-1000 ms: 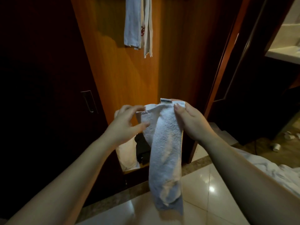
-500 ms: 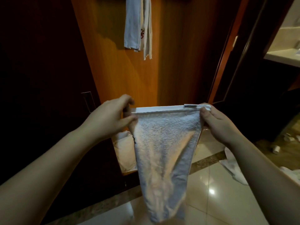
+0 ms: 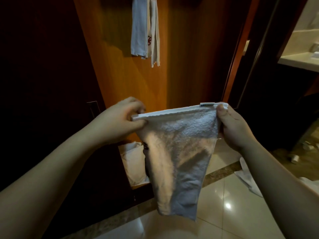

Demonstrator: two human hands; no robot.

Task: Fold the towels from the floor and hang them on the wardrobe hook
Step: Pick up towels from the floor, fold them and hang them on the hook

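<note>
White towel (image 3: 179,152) stretched between both hands, top hem taut. Left hand (image 3: 119,121) pinches the left hem corner, fingers curled tight over it; right hand (image 3: 233,128) grips the right corner, thumb in front by the label. Cloth hangs below the fingers, narrowing downward. Hung towels (image 3: 145,30) on the wardrobe panel (image 3: 181,66) well above the fingers; more cloth on the floor (image 3: 224,213) right of the right hand

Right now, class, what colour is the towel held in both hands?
White, with a small blue label at its top hem: towel, label. Head view shows it.
</note>
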